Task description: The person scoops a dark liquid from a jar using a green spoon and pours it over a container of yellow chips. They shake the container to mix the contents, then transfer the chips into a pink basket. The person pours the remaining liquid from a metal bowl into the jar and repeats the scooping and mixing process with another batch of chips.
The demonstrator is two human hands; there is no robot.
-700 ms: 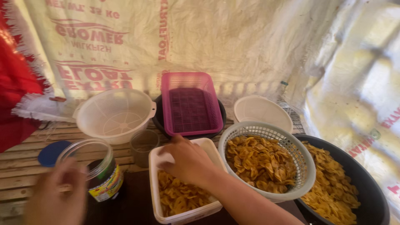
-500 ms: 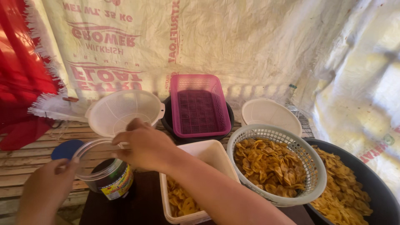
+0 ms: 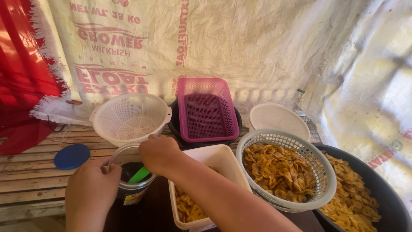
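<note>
My left hand (image 3: 91, 192) grips the side of an open clear plastic jar (image 3: 130, 189) with dark contents, standing at the near left. My right hand (image 3: 159, 153) reaches across over the jar's mouth and holds a green utensil (image 3: 140, 174) that dips into the jar. Right of the jar is a white rectangular tub (image 3: 214, 160) holding yellow banana chips (image 3: 189, 208). The jar's blue lid (image 3: 71, 156) lies on the wooden slats to the left.
A white round colander (image 3: 130, 117) and a pink rectangular basket (image 3: 207, 108) on a black bowl stand behind. A white basket of chips (image 3: 283, 171), a black basin of chips (image 3: 360, 193) and a white lid (image 3: 279, 118) are on the right. Sack cloth hangs behind.
My right hand moved from the white tub leftward to the jar's mouth and now holds a green utensil in it. My left hand took hold of the jar. The view shifted slightly.
</note>
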